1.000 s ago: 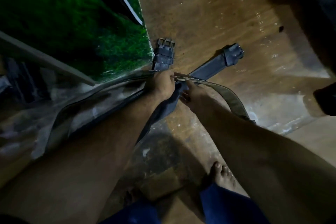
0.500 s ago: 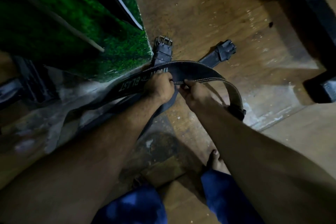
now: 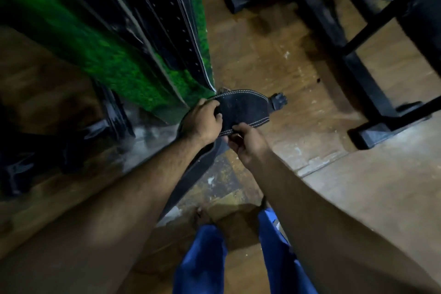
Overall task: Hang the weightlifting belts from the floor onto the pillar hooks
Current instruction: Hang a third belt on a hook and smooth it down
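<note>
The black leather weightlifting belt with white stitching (image 3: 241,110) is held above the wooden floor (image 3: 274,64), beside the green turf-covered pillar (image 3: 100,55). The left hand (image 3: 202,122) clenches its wide panel; the right hand (image 3: 248,143) pinches the stitched lower edge. It looks stiff and fairly heavy (the tail droops below), so gripping near the buckle end seems best for hooking. Dark belts (image 3: 167,19) hang against the pillar.

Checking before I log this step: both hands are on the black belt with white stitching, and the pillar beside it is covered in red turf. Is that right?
Not quite. The head view shows both the left hand and the right hand gripping the black belt with white stitching, but the pillar beside it is covered in green turf, not red.
</note>
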A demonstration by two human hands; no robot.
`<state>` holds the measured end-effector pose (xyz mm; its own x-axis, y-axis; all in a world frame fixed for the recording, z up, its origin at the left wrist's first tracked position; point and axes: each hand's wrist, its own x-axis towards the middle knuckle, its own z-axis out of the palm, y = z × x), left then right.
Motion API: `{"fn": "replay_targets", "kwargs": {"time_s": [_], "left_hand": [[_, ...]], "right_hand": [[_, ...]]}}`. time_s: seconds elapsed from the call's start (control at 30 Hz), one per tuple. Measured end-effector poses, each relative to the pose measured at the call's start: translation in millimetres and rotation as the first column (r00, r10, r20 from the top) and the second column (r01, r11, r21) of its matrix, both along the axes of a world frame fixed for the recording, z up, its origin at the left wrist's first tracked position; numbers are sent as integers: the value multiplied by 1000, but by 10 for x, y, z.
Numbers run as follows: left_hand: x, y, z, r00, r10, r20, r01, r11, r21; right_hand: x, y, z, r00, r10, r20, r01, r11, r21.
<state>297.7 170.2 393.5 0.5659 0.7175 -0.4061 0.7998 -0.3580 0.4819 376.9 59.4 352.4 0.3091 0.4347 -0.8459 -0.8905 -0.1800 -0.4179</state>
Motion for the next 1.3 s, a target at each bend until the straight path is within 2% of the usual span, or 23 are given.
{"fn": "replay_targets", "kwargs": {"time_s": [0.13,0.23,0.33,0.43,0.5,0.6,0.67,0.73,0.83,0.93,1.03,1.1,1.13,1.2,1.27,1.3], "left_hand": [[-212,77,958,995,67,72,-72,994,79],[-371,85,1653,981,145,133,-162,979,127],[-558,70,2225,932,290,218,-302,953,25],[-756,31,2702,812,423,403,-385,906,-174],[-893,-74,3024,721,469,510,-399,883,-248],[-1021,-267,3477,593,501,630,-459,854,-246],[-1080,-414,3773,502,519,692,-493,829,-264],[-1136,-535,3991,457,531,714,-498,817,-289],[-1203,-684,4349,389,568,725,-525,784,-332],[-1217,-680,4801,349,597,723,-536,760,-368],[-1265,-619,5198,301,724,621,-475,678,-560],[-1308,-650,5371,311,777,547,-423,629,-653],[-1312,-669,5417,316,770,555,-415,638,-649],[-1300,-707,5459,273,706,653,-435,696,-570],[-1301,-758,5485,227,590,774,-458,767,-450],[-1318,-770,5472,233,536,811,-456,797,-396]], "right_hand": [[-145,68,1017,997,57,45,-59,997,46],[-237,62,1755,979,161,127,-171,983,72],[-362,28,2381,953,251,171,-275,953,131],[-473,-45,2809,930,313,194,-347,921,178],[-536,-78,3065,912,340,231,-389,894,220],[-537,-108,3542,847,373,378,-476,850,227],[-467,-101,3856,833,301,465,-450,858,250],[-390,-64,4113,815,241,527,-453,832,321],[-354,-64,4550,747,267,608,-561,744,362],[-390,-85,4901,587,336,736,-745,579,330],[-419,-153,5173,435,372,820,-879,371,297],[-424,-191,5316,381,380,843,-915,282,287],[-428,-200,5379,364,378,851,-924,261,279],[-445,-200,5519,357,357,863,-921,291,260],[-483,-117,5626,395,306,866,-881,393,263],[-504,-73,5686,431,283,857,-851,444,281]]}}
